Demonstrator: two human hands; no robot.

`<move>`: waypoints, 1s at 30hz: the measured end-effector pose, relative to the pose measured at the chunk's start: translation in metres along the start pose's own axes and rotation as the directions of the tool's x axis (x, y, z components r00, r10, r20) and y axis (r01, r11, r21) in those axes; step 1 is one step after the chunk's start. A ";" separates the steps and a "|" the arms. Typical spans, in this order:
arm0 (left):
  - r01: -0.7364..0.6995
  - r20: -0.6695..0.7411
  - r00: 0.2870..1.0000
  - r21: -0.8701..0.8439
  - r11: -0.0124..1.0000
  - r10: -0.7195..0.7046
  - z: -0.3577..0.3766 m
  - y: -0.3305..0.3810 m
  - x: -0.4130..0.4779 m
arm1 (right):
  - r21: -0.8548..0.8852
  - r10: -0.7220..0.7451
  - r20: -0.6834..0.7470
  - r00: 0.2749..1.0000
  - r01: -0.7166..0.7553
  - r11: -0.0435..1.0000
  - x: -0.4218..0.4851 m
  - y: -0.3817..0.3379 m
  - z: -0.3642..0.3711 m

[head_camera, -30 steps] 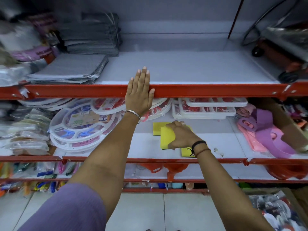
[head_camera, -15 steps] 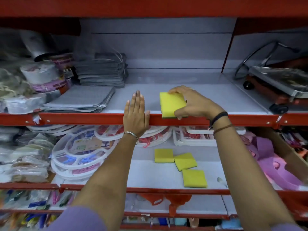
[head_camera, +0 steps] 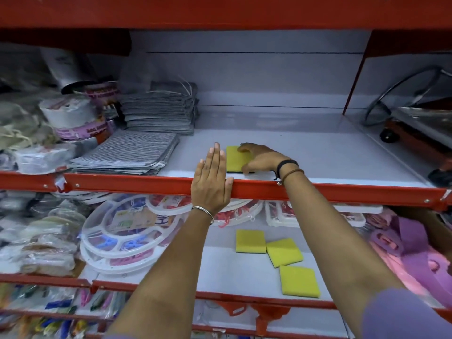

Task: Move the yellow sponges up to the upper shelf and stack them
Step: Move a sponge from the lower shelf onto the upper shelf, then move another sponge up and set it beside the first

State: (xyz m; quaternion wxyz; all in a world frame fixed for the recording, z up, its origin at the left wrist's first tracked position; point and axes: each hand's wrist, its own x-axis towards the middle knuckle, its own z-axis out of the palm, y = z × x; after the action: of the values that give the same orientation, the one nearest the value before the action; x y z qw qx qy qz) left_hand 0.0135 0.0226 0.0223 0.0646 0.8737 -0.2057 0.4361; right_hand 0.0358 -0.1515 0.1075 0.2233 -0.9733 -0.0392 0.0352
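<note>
Right hand [head_camera: 261,159]: centre of the frame, laid over the right part of the placed sponge [head_camera: 235,158], fingers curled on its top and near edge; contact clear, squeeze or mere rest not possible to tell.
Left hand [head_camera: 212,182]: just left of it, flat and open, palm against the red front lip, fingertips reaching over onto the shelf; holding nothing.
Placed sponge: flat on the upper shelf [head_camera: 318,155], yellow face up, dark scouring layer showing along the near edge, close behind the lip and just beside the left fingertips.
Sponges left below: three on the lower shelf [head_camera: 220,270], lower centre-right of the frame: back sponge [head_camera: 250,241], middle sponge [head_camera: 284,252], front sponge [head_camera: 299,281]; lying in a loose diagonal, edges close or touching, none stacked.
Neighbours: grey striped cloths [head_camera: 127,155] at centre left on the upper shelf, well apart from the sponge.
Progress: by the look of it one of four up, serving as base of the stack.
Left to do: release, then three more trips, each sponge squared onto the first.
</note>
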 end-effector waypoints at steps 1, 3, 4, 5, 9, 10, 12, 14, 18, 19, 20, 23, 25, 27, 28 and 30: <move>-0.001 0.000 1.000 0.006 1.000 0.001 0.000 0.000 0.000 | -0.011 -0.001 0.015 1.000 0.001 1.000 -0.001 0.000 0.000; -0.003 0.003 1.000 0.014 1.000 0.003 0.000 0.000 0.000 | 0.021 -0.020 -0.022 1.000 0.020 1.000 -0.010 -0.002 -0.003; -0.004 0.003 1.000 0.017 1.000 0.004 0.000 0.000 0.000 | 0.062 -0.036 -0.088 0.995 0.042 0.997 -0.018 -0.004 -0.004; -0.004 0.000 1.000 0.019 1.000 0.004 0.000 0.001 0.000 | 0.103 -0.057 -0.183 0.982 0.076 0.992 -0.028 -0.006 -0.006; 0.001 -0.003 1.000 0.014 1.000 -0.001 -0.002 0.001 0.000 | 0.222 -0.125 -0.567 0.814 0.298 0.928 -0.088 -0.017 0.008; 0.002 0.003 1.000 0.011 1.000 -0.002 -0.003 0.002 0.000 | 0.244 -0.152 -0.607 0.780 0.364 0.899 -0.106 -0.018 0.017; 0.004 0.015 1.000 0.008 1.000 -0.004 -0.005 0.003 -0.001 | 0.275 -0.197 -0.603 0.773 0.434 0.858 -0.138 -0.014 0.043; 0.007 0.021 1.000 0.010 1.000 -0.007 -0.006 0.004 -0.002 | 0.277 -0.179 -0.533 0.827 0.370 0.887 -0.155 0.001 0.076; 0.043 0.043 0.998 -0.011 0.999 -0.042 -0.007 0.007 -0.003 | 0.208 0.129 -0.280 0.951 -0.071 0.976 -0.165 0.067 0.143; 0.054 0.047 0.998 -0.022 0.998 -0.052 -0.007 0.008 -0.004 | 0.184 0.220 -0.183 0.958 -0.187 0.965 -0.166 0.086 0.159; 0.062 0.049 0.997 -0.031 0.998 -0.060 -0.007 0.009 -0.004 | 0.150 0.302 -0.076 0.950 -0.288 0.946 -0.169 0.104 0.173; 0.072 0.047 0.996 -0.050 0.996 -0.070 -0.005 0.009 -0.003 | -0.057 0.465 0.156 0.872 -0.462 0.885 -0.178 0.142 0.207; 0.070 0.032 0.997 -0.045 0.997 -0.068 -0.004 0.009 -0.003 | -0.121 0.521 0.235 0.820 -0.508 0.853 -0.181 0.155 0.220; 0.071 0.021 0.997 -0.045 0.996 -0.070 -0.001 0.009 -0.003 | -0.088 0.554 0.288 0.781 -0.554 0.828 -0.181 0.161 0.226; 0.072 0.014 0.997 -0.046 0.996 -0.072 0.000 0.009 -0.003 | -0.087 0.559 0.302 0.772 -0.562 0.822 -0.180 0.161 0.227; 0.075 0.001 0.997 -0.045 0.996 -0.075 0.002 0.009 -0.003 | -0.114 0.567 0.320 0.759 -0.563 0.819 -0.176 0.157 0.229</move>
State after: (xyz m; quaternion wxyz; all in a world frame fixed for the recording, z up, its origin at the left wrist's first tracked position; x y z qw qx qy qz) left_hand 0.0095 0.0151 0.0184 0.1004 0.8791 -0.1824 0.4288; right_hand -0.1490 -0.2094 -0.1580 0.1868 -0.9197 0.2176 0.2680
